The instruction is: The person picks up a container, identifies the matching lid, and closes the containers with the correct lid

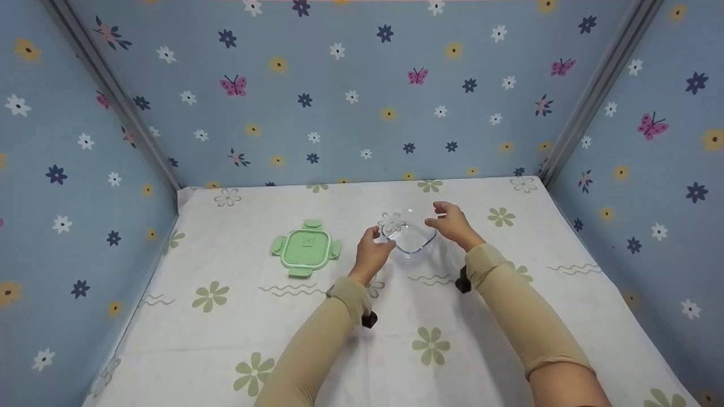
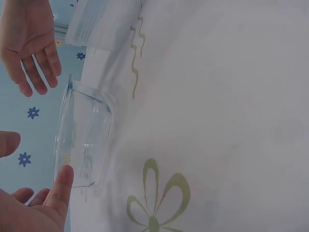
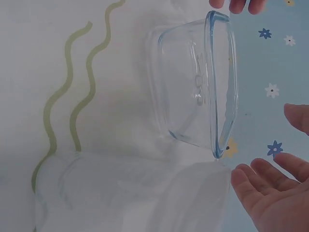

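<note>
A clear square glass food container [image 1: 408, 237] stands upright on the cloth between the two hands. My left hand [image 1: 371, 253] is at its left side, with fingers close to the rim; in the left wrist view one finger overlaps the glass, and I cannot tell whether it touches. On the other side my right hand [image 1: 452, 225] has its fingers spread loosely near the right rim; the right wrist view shows them just beside the glass, gripping nothing. To the left lies a green lid [image 1: 306, 249] with flaps folded outward on its four sides.
A white cloth [image 1: 215, 350] with green flower and wave prints covers the table. Blue patterned walls [image 1: 350, 73] enclose the back and both sides, with grey posts at the corners. A whitish translucent shape [image 3: 130, 198] blurs part of the right wrist view.
</note>
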The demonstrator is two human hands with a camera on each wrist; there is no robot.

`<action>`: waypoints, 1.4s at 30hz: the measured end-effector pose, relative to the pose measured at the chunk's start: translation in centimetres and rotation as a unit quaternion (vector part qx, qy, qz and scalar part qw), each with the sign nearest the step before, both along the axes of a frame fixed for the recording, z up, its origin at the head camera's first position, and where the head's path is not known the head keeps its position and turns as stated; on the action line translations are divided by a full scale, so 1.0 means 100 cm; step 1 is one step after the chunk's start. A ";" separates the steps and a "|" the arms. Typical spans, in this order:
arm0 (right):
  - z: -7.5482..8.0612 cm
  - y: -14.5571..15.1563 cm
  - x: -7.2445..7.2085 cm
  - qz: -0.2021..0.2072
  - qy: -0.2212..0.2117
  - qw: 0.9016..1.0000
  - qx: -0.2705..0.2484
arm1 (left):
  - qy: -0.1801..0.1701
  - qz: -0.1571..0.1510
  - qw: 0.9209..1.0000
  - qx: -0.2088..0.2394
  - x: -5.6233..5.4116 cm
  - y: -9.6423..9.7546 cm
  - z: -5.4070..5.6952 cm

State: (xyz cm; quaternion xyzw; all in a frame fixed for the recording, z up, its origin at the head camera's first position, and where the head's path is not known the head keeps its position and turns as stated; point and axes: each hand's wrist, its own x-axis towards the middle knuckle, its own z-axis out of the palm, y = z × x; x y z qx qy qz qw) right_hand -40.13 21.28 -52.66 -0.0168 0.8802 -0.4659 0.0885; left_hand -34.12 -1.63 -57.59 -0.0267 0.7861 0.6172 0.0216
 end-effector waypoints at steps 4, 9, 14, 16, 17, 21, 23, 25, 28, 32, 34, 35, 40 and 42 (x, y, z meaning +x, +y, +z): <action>-0.002 0.000 -0.006 0.006 0.001 1.000 0.022 | -0.018 0.010 1.000 0.007 -0.001 0.002 -0.001; -0.005 -0.002 -0.012 0.010 -0.019 0.998 0.052 | -0.041 0.017 0.999 0.007 -0.002 0.005 -0.003; -0.007 -0.003 -0.013 0.012 -0.035 0.997 0.075 | -0.045 0.019 0.999 0.012 -0.004 0.006 -0.005; -0.008 -0.004 -0.013 0.010 -0.036 0.996 0.077 | -0.046 0.019 0.999 0.016 -0.005 0.006 -0.005; -0.009 -0.004 -0.014 0.009 -0.038 0.996 0.079 | -0.049 0.018 0.999 0.016 -0.005 0.006 -0.005; -0.013 -0.005 -0.017 0.008 -0.043 0.995 0.091 | -0.059 0.013 0.998 0.009 -0.007 0.008 -0.007; -0.014 -0.005 -0.018 0.012 -0.044 0.994 0.101 | -0.064 0.011 0.998 0.006 -0.008 0.009 -0.008; -0.015 -0.005 -0.019 0.020 -0.041 0.993 0.110 | -0.064 0.010 0.998 0.005 -0.008 0.010 -0.009; -0.016 -0.005 -0.020 0.032 -0.029 0.991 0.125 | -0.058 0.013 0.998 0.007 -0.008 0.012 -0.010; -0.016 -0.005 -0.019 0.043 -0.006 0.989 0.140 | -0.045 0.022 0.999 0.003 -0.008 0.014 -0.011; -0.017 -0.007 -0.019 0.045 0.000 0.989 0.143 | -0.042 0.026 0.999 0.001 -0.008 0.014 -0.010; -0.017 -0.007 -0.019 0.047 0.001 0.988 0.145 | -0.042 0.027 0.999 -0.002 -0.008 0.015 -0.010; -0.016 -0.007 -0.018 0.054 -0.009 0.989 0.136 | -0.041 0.031 0.999 -0.005 -0.006 0.017 -0.011; -0.015 -0.006 -0.018 0.056 -0.016 0.990 0.128 | -0.041 0.033 0.999 -0.004 -0.006 0.019 -0.012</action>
